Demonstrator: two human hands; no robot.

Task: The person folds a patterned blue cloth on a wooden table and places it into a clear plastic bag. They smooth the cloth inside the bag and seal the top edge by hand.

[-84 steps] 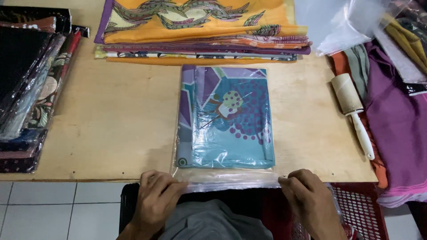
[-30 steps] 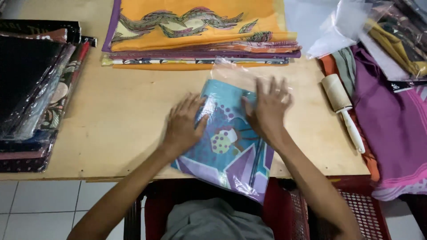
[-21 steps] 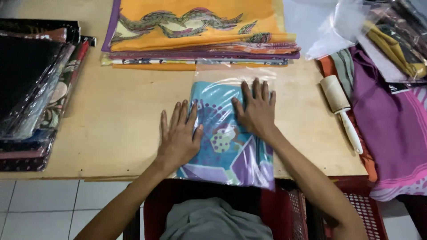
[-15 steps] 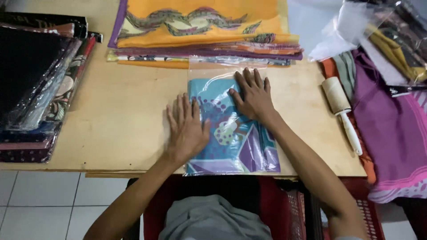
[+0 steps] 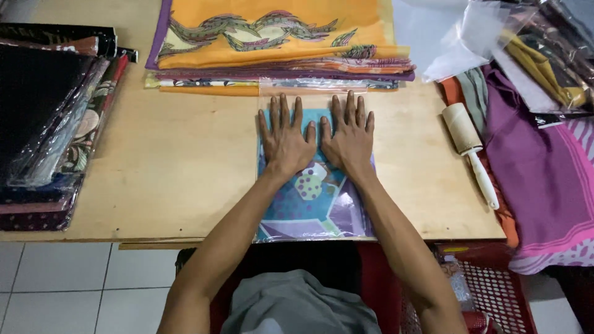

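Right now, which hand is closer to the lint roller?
The right hand. It presses flat on the bagged cloth, on the side toward the lint roller but apart from it. The left hand lies flat beside it, farther away.

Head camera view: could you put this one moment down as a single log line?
left hand: flat on bagged cloth | right hand: flat on it, beside left | cloth: on wooden table | lint roller: right, untouched
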